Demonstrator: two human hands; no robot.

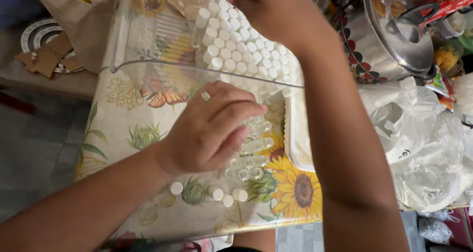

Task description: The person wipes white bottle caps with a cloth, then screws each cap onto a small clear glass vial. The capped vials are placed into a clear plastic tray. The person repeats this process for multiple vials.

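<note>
While the left hand (209,129) rests palm-down at the centre of the floral tablecloth (123,134), its fingers are curled loosely over a row of small clear glass vials (253,148), touching the uppermost ones; whether any vial is actually pinched cannot be told, since the fingertips cover the contact. The uncapped vials lie on their sides just at 3 o'clock from that hand, stacked in a column running from 12 to 6 o'clock, each with its long axis roughly along the 9-to-3 line and its open mouth toward 3 o'clock. A few loose white caps (227,197) lie on the cloth at 6 o'clock from the hand, apart from the vials. The right hand (268,8) is raised at 12 o'clock inside a clear plastic bin (148,65), fingers bent down onto the packed block of white-capped vials (241,47); its grip is hidden. The left hand is clearly the nearer one to the uncapped vials. At 3 o'clock from the bin lie knotted clear plastic bags (419,139), with a steel pot lid (399,30) at 1 o'clock.
</note>
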